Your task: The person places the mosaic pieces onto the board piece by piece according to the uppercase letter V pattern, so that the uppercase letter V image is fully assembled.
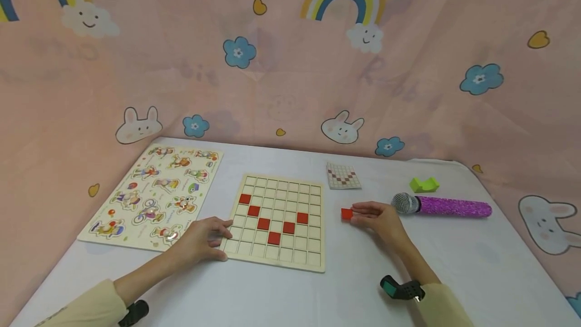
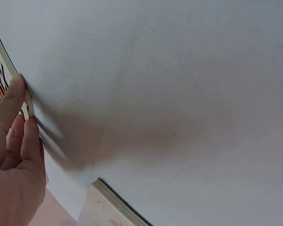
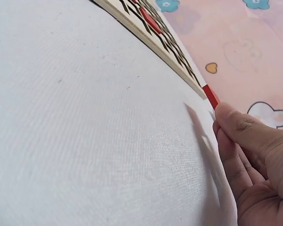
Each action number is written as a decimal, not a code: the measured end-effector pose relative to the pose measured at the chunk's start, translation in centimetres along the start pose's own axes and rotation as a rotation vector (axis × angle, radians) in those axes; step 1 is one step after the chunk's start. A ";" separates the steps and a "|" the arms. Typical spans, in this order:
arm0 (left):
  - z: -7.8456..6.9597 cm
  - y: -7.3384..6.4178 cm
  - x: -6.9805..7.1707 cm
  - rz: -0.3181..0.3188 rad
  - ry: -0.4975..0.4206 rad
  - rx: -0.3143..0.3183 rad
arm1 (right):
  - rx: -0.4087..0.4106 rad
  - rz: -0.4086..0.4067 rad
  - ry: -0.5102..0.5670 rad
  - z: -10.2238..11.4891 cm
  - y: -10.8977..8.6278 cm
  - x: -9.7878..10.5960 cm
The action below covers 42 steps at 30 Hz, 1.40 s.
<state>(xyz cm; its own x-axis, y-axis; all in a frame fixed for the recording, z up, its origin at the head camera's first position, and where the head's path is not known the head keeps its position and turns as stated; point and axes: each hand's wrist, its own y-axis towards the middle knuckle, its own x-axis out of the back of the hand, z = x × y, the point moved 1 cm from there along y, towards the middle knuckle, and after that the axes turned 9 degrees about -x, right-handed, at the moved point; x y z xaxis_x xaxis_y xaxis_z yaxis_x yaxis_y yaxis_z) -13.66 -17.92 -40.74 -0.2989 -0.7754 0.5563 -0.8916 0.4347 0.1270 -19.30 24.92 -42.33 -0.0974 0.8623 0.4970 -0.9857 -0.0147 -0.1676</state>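
Note:
A wooden grid board (image 1: 290,259) lies flat on the white table, with several red square tiles set in its cells in a V shape. My left hand (image 1: 197,240) grips the board's left edge near its front corner, thumb and fingertips on the rim; the left wrist view shows the same hand (image 2: 19,150) pinching the board's edge (image 2: 29,106). To the right of the board, my right hand (image 1: 379,222) pinches a red tile (image 1: 347,214) between thumb and fingers. In the right wrist view that tile (image 3: 211,96) sticks out past the thumb tip.
A small pattern card (image 1: 343,176) printed with a red V lies behind the tile. At the right are a purple glitter microphone (image 1: 454,206) and a green curved block (image 1: 424,184). A clown picture puzzle board (image 1: 102,221) lies left of the grid board. A patterned pink cloth (image 1: 281,79) hangs behind.

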 end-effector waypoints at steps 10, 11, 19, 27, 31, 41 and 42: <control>0.0 -0.1 -0.1 0.000 -0.003 -0.006 | 0.003 0.019 0.024 1.0 0.7 -0.8; 0.0 -0.1 -0.2 0.000 -0.005 -0.005 | 0.002 0.021 0.027 1.1 0.8 -1.0; 0.0 -0.2 -0.2 0.010 -0.006 -0.022 | -0.002 0.030 0.048 1.5 1.4 -2.0; 0.0 -0.3 -0.2 0.006 0.007 -0.015 | 0.004 0.036 0.066 2.0 2.0 -3.2; 0.1 -0.3 -0.2 0.005 0.008 -0.017 | -0.005 0.043 0.081 2.1 2.2 -3.9; -0.1 -0.2 0.0 0.002 0.012 -0.024 | 0.002 0.022 0.041 2.7 2.4 -5.1; -0.1 -0.2 0.0 0.001 0.010 -0.020 | 0.002 0.020 0.036 2.7 2.4 -5.1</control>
<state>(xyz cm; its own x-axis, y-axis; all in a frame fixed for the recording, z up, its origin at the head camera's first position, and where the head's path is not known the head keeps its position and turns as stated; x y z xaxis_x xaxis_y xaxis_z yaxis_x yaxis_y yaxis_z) -13.48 -17.92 -40.66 -0.2962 -0.7705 0.5645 -0.8844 0.4444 0.1424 -21.55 19.07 -42.95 -0.1116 0.8796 0.4624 -0.9840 -0.0329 -0.1749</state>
